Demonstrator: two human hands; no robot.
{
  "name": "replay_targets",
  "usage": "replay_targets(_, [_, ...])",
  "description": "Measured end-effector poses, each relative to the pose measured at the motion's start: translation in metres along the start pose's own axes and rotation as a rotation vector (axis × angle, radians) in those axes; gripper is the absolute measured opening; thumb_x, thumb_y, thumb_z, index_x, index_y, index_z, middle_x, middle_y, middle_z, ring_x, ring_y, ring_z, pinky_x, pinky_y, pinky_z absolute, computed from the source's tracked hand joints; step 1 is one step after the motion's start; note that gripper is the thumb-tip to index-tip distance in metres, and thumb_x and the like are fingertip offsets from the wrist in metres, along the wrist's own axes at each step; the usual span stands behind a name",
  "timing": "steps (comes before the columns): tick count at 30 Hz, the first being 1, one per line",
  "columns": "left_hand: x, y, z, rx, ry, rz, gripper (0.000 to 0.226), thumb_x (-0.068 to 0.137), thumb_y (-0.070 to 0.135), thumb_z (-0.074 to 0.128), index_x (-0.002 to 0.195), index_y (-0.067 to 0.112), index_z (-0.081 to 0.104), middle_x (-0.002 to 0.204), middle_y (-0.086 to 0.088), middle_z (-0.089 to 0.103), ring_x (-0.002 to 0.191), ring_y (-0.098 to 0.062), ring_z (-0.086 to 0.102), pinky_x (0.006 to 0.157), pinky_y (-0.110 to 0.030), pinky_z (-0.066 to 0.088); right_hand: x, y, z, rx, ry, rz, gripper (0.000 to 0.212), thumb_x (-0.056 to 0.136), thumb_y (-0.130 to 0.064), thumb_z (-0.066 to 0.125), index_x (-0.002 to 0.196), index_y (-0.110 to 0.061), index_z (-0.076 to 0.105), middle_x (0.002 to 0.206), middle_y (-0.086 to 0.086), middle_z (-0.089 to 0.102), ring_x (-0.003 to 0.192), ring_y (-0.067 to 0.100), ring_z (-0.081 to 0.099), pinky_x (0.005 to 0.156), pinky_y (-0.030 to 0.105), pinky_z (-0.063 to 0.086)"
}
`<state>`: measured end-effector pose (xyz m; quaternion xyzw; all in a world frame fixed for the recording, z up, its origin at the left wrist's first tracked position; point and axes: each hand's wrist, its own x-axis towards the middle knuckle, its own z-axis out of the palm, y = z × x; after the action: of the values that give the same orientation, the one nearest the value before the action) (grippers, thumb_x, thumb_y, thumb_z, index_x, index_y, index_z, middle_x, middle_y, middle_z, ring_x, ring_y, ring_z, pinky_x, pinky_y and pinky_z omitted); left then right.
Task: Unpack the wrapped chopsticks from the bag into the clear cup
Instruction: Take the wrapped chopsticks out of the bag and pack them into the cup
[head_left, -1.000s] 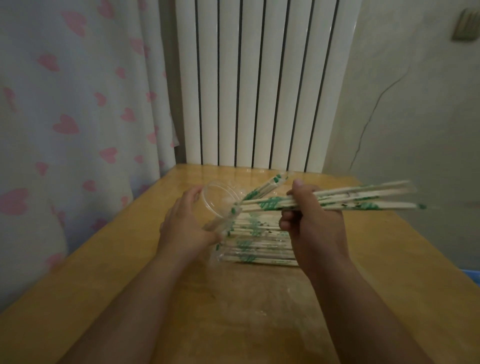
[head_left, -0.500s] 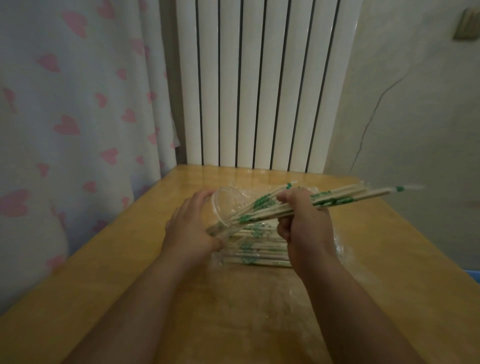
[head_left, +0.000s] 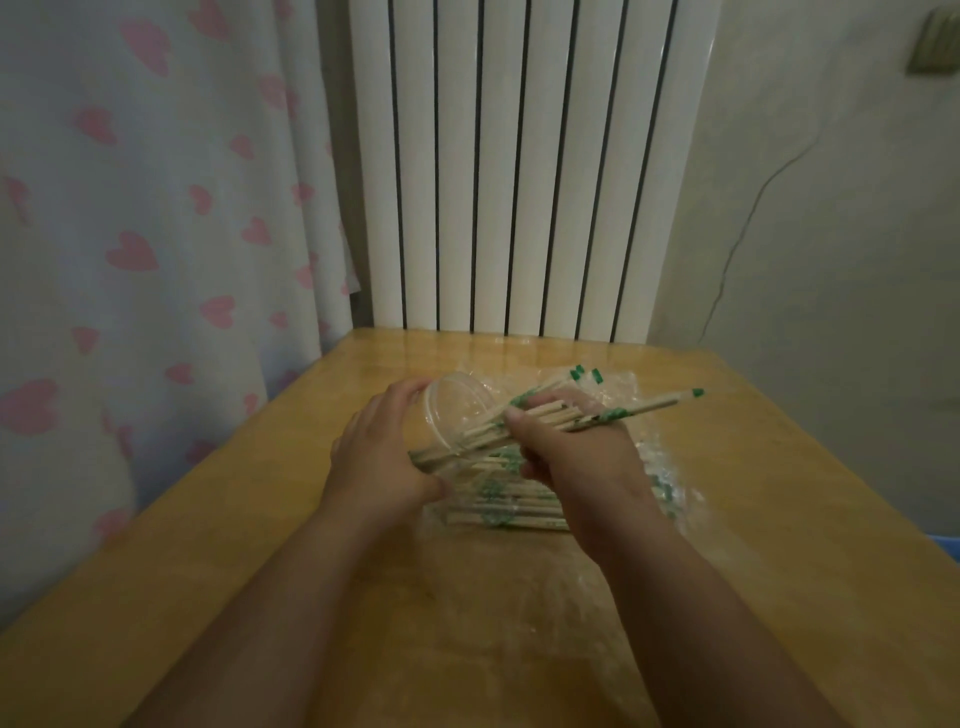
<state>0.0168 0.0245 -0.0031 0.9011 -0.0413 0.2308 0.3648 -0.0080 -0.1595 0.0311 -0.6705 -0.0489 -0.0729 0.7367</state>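
My left hand (head_left: 382, 457) grips the clear cup (head_left: 457, 410), tilted on its side with its mouth facing right. My right hand (head_left: 566, 441) holds a bundle of wrapped chopsticks (head_left: 654, 408) with green print; their left ends reach inside the cup and their right ends stick out past my fingers. Under both hands lies the clear plastic bag (head_left: 618, 387) with several more wrapped chopsticks (head_left: 498, 514) in a flat pile, partly hidden by my right wrist.
The wooden table (head_left: 779, 519) runs back to a white radiator (head_left: 519, 182). A curtain with pink hearts (head_left: 156, 234) hangs along the left edge. A plain wall (head_left: 831, 234) stands at the right, and something blue (head_left: 948, 545) shows past the table's right edge.
My right hand has moved left with the bundle, pushing the chopsticks deeper into the tilted cup. My left hand has kept its hold on the cup.
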Motion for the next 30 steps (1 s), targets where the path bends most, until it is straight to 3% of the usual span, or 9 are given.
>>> replay_targets(3, [0.001,-0.001,0.000,-0.004,0.003,-0.007,0.104,0.048,0.022,0.090,0.130,0.051,0.034,0.133,0.014,0.047,0.125,-0.017,0.042,0.102,-0.048,0.040,-0.001,-0.004,-0.001,0.083,-0.005,0.032,0.015,0.087,-0.019,0.069,0.096,-0.010,0.062,0.081,0.005,0.060,0.066,0.014,0.055,0.053,0.025,0.046])
replay_targets(7, [0.001,-0.002,0.000,-0.002,0.006,-0.009,0.106,0.046,0.023,0.090,0.130,0.052,0.032,0.134,0.014,0.046,0.126,-0.018,0.042,0.102,-0.048,0.039,0.001,-0.012,-0.006,0.212,0.222,-0.030,0.013,0.098,-0.016,0.044,0.091,-0.008,0.052,0.074,0.008,0.055,0.056,0.015,0.054,0.047,0.029,0.046])
replay_targets(10, [0.002,-0.004,0.001,-0.028,0.014,-0.015,0.107,0.045,0.023,0.091,0.130,0.052,0.033,0.136,0.013,0.047,0.127,-0.018,0.043,0.103,-0.049,0.040,-0.003,-0.007,-0.002,0.123,0.156,-0.063,0.012,0.100,-0.018,0.051,0.097,-0.007,0.053,0.083,0.013,0.068,0.062,0.022,0.067,0.055,0.030,0.055])
replay_targets(13, [0.003,-0.006,0.000,-0.082,0.027,-0.032,0.108,0.044,0.024,0.092,0.128,0.053,0.031,0.138,0.012,0.047,0.130,-0.018,0.042,0.103,-0.050,0.041,-0.002,-0.007,-0.007,0.053,0.150,-0.068,0.020,0.095,-0.029,0.061,0.101,-0.009,0.060,0.093,0.011,0.070,0.067,0.017,0.064,0.055,0.026,0.050])
replay_targets(16, [0.004,-0.007,0.000,-0.089,0.023,-0.025,0.109,0.044,0.024,0.091,0.130,0.052,0.032,0.139,0.012,0.047,0.130,-0.018,0.042,0.104,-0.050,0.040,0.002,-0.012,-0.014,0.156,0.255,-0.100,0.014,0.098,-0.028,0.053,0.101,-0.016,0.057,0.090,0.008,0.063,0.064,0.015,0.056,0.051,0.027,0.045])
replay_targets(18, [0.004,-0.007,0.001,-0.082,0.017,-0.018,0.110,0.044,0.023,0.091,0.132,0.051,0.032,0.139,0.012,0.047,0.131,-0.017,0.042,0.104,-0.050,0.041,0.002,-0.012,-0.014,0.091,0.311,-0.155,0.013,0.102,-0.023,0.043,0.099,-0.020,0.056,0.087,0.009,0.064,0.061,0.015,0.058,0.051,0.029,0.047])
replay_targets(22, [0.004,-0.008,0.002,-0.103,0.027,-0.023,0.111,0.042,0.023,0.092,0.131,0.052,0.032,0.138,0.012,0.048,0.131,-0.017,0.042,0.104,-0.050,0.041,-0.002,-0.003,-0.006,-0.106,0.195,-0.164,0.026,0.103,-0.020,0.043,0.105,-0.015,0.069,0.089,0.007,0.068,0.066,0.009,0.063,0.061,0.029,0.056])
replay_targets(26, [0.004,-0.010,0.002,-0.135,0.048,-0.056,0.111,0.042,0.021,0.094,0.131,0.049,0.034,0.137,0.011,0.049,0.130,-0.017,0.042,0.104,-0.048,0.042,-0.001,-0.004,-0.006,-0.097,0.178,-0.163,0.028,0.104,-0.024,0.041,0.116,-0.018,0.066,0.096,0.004,0.068,0.072,0.014,0.065,0.062,0.031,0.056])
replay_targets(30, [0.007,-0.013,0.003,-0.160,0.070,-0.106,0.112,0.042,0.020,0.096,0.133,0.043,0.035,0.140,0.009,0.047,0.133,-0.019,0.040,0.105,-0.046,0.040,-0.004,-0.011,-0.018,-0.128,0.136,-0.184,0.011,0.094,-0.010,0.054,0.098,-0.012,0.064,0.084,0.010,0.066,0.061,0.015,0.061,0.051,0.028,0.049])
